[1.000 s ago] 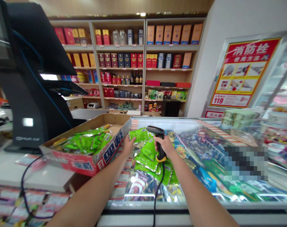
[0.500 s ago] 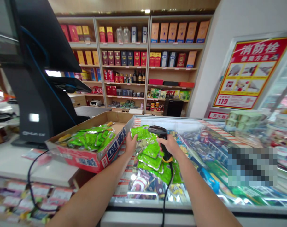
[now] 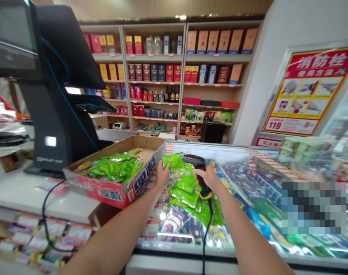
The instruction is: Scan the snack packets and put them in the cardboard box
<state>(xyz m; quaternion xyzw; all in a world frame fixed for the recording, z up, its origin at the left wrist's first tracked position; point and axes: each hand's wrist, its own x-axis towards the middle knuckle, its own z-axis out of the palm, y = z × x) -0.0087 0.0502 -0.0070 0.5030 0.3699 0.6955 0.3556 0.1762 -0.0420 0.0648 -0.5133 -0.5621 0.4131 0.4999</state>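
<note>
the right hand (image 3: 210, 176) is wrapped round the grip of a black corded barcode scanner (image 3: 194, 159), head aimed at a glossy green plastic snack packet (image 3: 174, 160) pinched at its edge by the left hand (image 3: 162, 176), just right of the open red-printed cardboard box (image 3: 139, 184); more green packets (image 3: 188, 195) heap on the glass freezer lid (image 3: 248, 168) right of the box; glare off the film could spoil a read, i judge; since half a second ago only the view has shifted.

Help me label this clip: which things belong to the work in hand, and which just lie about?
In hand: left hand holds green foil snack packet; right hand grips black handheld barcode scanner; heap of green packets beneath; open cardboard box of the same.
Lying about: black till stand; red wall poster; wooden shelves.
</note>
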